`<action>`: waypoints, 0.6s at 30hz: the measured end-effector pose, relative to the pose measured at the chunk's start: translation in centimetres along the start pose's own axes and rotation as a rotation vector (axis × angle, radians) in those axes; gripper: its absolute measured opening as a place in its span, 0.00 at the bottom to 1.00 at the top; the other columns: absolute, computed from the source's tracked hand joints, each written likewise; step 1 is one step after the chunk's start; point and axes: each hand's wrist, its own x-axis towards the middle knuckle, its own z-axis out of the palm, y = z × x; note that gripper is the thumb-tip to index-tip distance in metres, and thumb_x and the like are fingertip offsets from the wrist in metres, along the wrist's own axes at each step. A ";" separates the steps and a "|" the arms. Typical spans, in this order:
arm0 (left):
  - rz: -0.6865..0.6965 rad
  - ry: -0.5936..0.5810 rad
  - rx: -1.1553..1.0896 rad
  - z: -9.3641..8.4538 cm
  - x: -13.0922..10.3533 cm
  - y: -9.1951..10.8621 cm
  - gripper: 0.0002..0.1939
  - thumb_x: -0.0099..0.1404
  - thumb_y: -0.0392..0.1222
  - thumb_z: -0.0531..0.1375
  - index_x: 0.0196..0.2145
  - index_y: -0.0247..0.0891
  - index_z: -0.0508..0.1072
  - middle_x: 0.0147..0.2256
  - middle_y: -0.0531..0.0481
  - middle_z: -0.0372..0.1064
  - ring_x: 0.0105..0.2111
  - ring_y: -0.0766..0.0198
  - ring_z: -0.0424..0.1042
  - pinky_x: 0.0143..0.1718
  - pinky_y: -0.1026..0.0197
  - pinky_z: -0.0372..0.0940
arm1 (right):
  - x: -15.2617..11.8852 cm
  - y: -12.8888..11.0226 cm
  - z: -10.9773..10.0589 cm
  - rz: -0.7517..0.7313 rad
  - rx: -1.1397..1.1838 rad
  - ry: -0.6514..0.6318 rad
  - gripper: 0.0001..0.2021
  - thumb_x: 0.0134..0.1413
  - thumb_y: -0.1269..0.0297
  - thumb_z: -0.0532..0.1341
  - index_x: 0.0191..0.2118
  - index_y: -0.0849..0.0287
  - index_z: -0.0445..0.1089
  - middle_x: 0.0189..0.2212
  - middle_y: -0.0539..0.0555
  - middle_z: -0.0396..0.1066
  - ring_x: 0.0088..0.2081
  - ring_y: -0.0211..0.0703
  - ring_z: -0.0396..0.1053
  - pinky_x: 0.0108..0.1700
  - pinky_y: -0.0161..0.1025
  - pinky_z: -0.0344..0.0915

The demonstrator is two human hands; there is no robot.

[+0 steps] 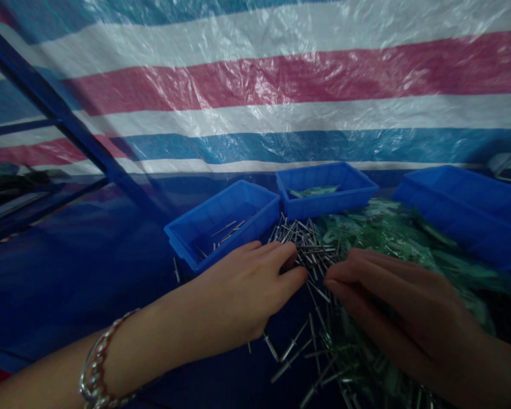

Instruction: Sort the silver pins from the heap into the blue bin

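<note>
Right hand (409, 301): your thumb and fingers were drawn together; I could not tell whether they gripped anything.
Left hand (255, 278): curled in at the metal pins (309, 244), grip hidden; it blocked part of the left bin (255, 224).
Pins: heaped just beyond your fingers, strays nearer you.
Green plastic bags (378, 227): crowded the heap's right side.
Left bin: held a few pins.
Middle bin (336, 201): held something greenish.
Right bin (455, 221): contents unclear.
Striped sheet (281, 85): hung behind.
</note>
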 end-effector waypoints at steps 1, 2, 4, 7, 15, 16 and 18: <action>-0.001 -0.003 0.001 0.0 0.0 0.0 0.14 0.54 0.25 0.54 0.37 0.38 0.62 0.38 0.50 0.61 0.36 0.60 0.63 0.35 0.59 0.58 | 0.0 0.0 0.0 -0.002 -0.002 0.003 0.08 0.57 0.75 0.51 0.31 0.59 0.64 0.21 0.48 0.64 0.22 0.32 0.62 0.23 0.30 0.58; -0.003 -0.004 0.001 0.0 0.0 0.0 0.14 0.55 0.25 0.54 0.37 0.38 0.62 0.38 0.50 0.61 0.36 0.60 0.63 0.34 0.59 0.58 | 0.1 0.0 0.0 -0.003 -0.005 0.003 0.08 0.57 0.75 0.51 0.31 0.60 0.64 0.21 0.48 0.64 0.22 0.32 0.61 0.23 0.30 0.57; -0.008 -0.002 0.000 -0.1 0.0 0.1 0.13 0.55 0.25 0.54 0.36 0.38 0.62 0.38 0.50 0.61 0.36 0.60 0.63 0.35 0.59 0.58 | 0.1 0.0 0.0 -0.007 -0.027 0.008 0.08 0.57 0.75 0.51 0.30 0.61 0.64 0.21 0.48 0.64 0.23 0.33 0.61 0.23 0.30 0.57; -0.005 -0.003 0.005 0.0 -0.1 0.0 0.13 0.56 0.25 0.54 0.36 0.38 0.62 0.37 0.50 0.60 0.36 0.60 0.62 0.35 0.58 0.58 | 0.0 0.3 0.1 0.012 -0.076 -0.011 0.08 0.57 0.74 0.52 0.31 0.61 0.65 0.23 0.50 0.64 0.25 0.35 0.62 0.24 0.32 0.59; -0.004 0.020 0.012 0.1 -0.1 0.1 0.14 0.56 0.25 0.55 0.39 0.38 0.62 0.37 0.50 0.60 0.35 0.60 0.62 0.34 0.58 0.58 | -0.5 0.9 0.8 0.057 -0.191 -0.141 0.04 0.56 0.72 0.54 0.32 0.60 0.65 0.29 0.55 0.65 0.30 0.42 0.65 0.29 0.39 0.65; -0.004 0.023 0.012 0.1 0.0 0.1 0.14 0.56 0.25 0.55 0.39 0.38 0.62 0.37 0.50 0.60 0.35 0.60 0.62 0.34 0.58 0.58 | -0.6 1.0 0.9 0.051 -0.209 -0.157 0.04 0.56 0.72 0.55 0.32 0.61 0.65 0.29 0.55 0.65 0.30 0.43 0.65 0.29 0.40 0.66; -0.005 0.028 0.013 0.1 0.0 0.0 0.13 0.57 0.25 0.55 0.39 0.38 0.62 0.37 0.51 0.60 0.35 0.61 0.62 0.33 0.59 0.58 | -0.6 1.0 1.0 0.028 -0.245 -0.177 0.02 0.55 0.71 0.56 0.32 0.60 0.66 0.29 0.54 0.66 0.31 0.44 0.65 0.29 0.41 0.67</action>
